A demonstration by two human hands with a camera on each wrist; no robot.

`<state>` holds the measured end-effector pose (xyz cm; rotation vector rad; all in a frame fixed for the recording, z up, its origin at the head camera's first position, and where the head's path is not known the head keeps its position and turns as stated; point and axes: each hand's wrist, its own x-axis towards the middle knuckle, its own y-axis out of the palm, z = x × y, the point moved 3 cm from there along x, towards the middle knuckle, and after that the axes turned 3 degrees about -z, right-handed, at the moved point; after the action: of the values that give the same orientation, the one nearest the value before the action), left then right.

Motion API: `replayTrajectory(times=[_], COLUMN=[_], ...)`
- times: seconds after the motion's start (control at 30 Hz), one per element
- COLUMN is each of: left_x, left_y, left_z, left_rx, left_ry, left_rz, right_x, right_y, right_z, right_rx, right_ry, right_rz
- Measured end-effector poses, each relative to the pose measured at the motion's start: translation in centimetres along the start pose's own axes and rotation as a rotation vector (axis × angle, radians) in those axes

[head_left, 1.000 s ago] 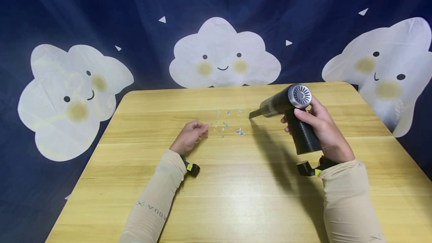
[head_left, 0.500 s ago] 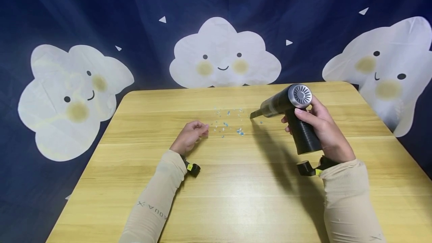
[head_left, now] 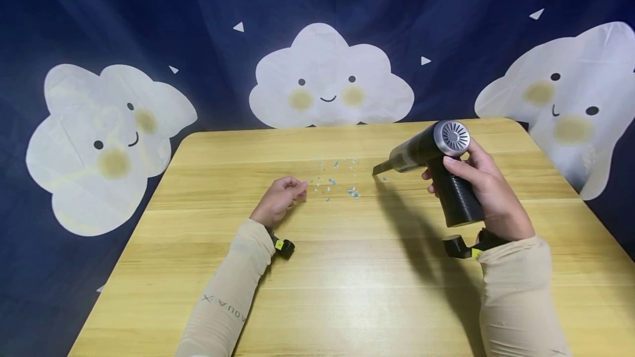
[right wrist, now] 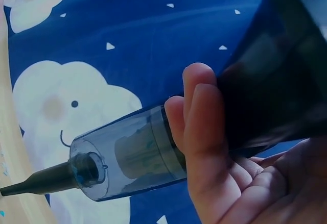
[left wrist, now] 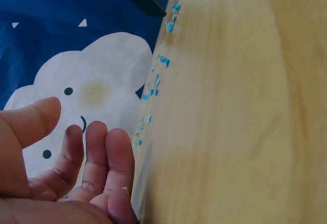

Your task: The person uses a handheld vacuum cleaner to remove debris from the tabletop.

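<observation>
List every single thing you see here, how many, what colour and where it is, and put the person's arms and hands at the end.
Backdrop: one, dark blue, behind everything
Cloud prints: three in the head view, white, on the backdrop
Triangle prints: several, white, around the clouds
Table: one, light wood-toned, before the backdrop
Scraps: many, blue and white, scattered on the table
Vacuum-like tool: one, black and silver, partly clear, tip right of most scraps
Wrist cameras: two, black and yellow, one per wrist
Sleeves: two, beige, on both forearms
Left hand: one, bare, left of the scraps
Right hand: one, bare, gripping the tool
</observation>
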<state>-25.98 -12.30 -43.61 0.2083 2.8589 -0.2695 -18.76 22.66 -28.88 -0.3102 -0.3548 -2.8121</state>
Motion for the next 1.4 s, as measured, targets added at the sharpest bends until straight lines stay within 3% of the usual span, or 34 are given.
replayTrajectory(times=[0.33, 1.13, 1.4], left_x=[0.1, -0.2, 0.1], left_y=[0.0, 0.0, 0.0], left_z=[0.0, -0.4, 0.1], left_rx=[0.007, 0.007, 0.010], left_ry=[-0.006, -0.013, -0.010], left_rz=[-0.001, 0.009, -0.002], right_x=[-0.3, -0.8, -0.8], right_y=[-0.2, -0.8, -0.8], right_z=[0.6, 1.2, 1.2], right_rx=[0.075, 0.124, 0.137], right_ry=[-0.020, -0.011, -0.001], right_rz=[0.015, 0.013, 0.013])
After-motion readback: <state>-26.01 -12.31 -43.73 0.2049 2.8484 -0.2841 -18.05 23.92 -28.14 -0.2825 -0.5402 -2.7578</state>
